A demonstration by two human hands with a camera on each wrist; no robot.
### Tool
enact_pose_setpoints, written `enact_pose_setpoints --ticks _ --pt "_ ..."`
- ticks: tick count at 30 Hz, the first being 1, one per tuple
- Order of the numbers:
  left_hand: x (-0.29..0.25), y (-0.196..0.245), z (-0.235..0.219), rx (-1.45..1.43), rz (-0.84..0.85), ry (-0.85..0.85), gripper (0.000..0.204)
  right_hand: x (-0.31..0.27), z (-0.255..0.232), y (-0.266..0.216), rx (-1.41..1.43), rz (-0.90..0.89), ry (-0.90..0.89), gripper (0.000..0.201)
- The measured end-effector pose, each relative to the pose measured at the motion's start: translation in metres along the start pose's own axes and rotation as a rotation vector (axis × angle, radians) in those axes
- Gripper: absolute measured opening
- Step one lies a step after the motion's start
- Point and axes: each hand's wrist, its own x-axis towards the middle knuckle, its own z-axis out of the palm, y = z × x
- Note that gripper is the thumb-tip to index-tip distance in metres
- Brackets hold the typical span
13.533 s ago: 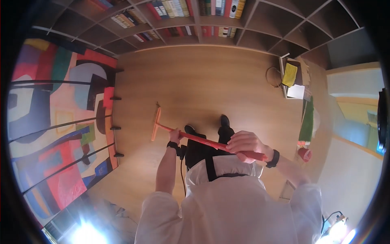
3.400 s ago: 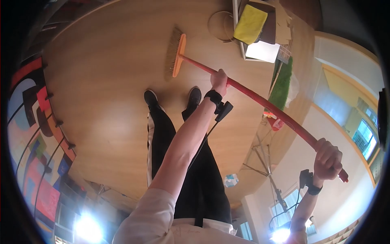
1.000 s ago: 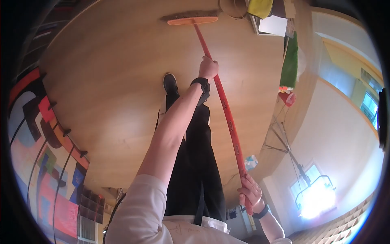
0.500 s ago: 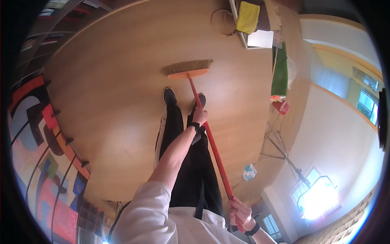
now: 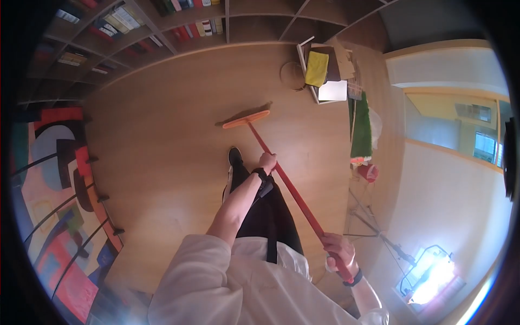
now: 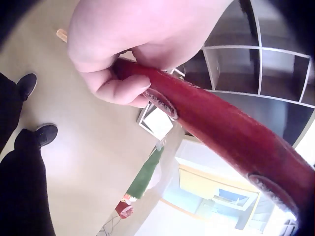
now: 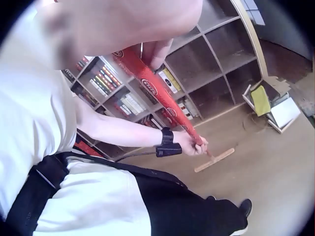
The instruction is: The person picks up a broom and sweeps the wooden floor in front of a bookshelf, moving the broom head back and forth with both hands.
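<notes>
A broom with an orange head and a long red handle slants across the head view, its head on the wooden floor beyond the feet. Partway down the handle the left hand grips it; the left wrist view shows that hand's fingers curled round the red shaft. Near the handle's upper end, the right hand wraps round it. In the right wrist view the right hand is partly blurred, and the orange broom head lies beyond the left hand.
Bookshelves line the far wall. At the upper right stand a frame with a yellow cloth, a hoop, green material and a red item. A lit lamp on a stand is lower right; painted panels are left.
Over the last second the broom head came nearer the feet, then tilted, its right end farther away. The view now takes in more shelves. Both hands keep their grip on the handle.
</notes>
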Motion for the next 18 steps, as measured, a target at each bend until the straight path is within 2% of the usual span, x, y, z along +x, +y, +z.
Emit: enact_pose_setpoints --ticks 2,4,6,8,14,18 --pt "-0.009 0.01 -0.02 -0.159 -0.048 -0.007 0.028 0.011 -0.007 -0.006 0.008 -0.034 0.004 0.013" --pt "-0.026 0.025 -0.046 -0.263 -0.082 -0.073 0.016 0.02 -0.015 -0.005 0.048 -0.12 -0.02 0.012" --pt "-0.051 0.035 -0.074 -0.276 -0.074 -0.001 0.015 0.028 -0.015 -0.006 0.075 -0.175 -0.014 0.01" --pt "-0.057 0.019 -0.092 -0.267 -0.057 0.051 0.015 0.029 -0.018 -0.001 0.133 -0.255 -0.098 0.01" --pt "-0.096 -0.028 -0.121 -0.593 -0.111 0.173 0.013 0.024 -0.041 0.017 0.171 -0.406 -0.158 0.01" --pt "-0.122 -0.058 -0.117 -0.458 -0.083 0.17 0.012 0.023 -0.063 0.032 0.227 -0.486 -0.178 0.013"
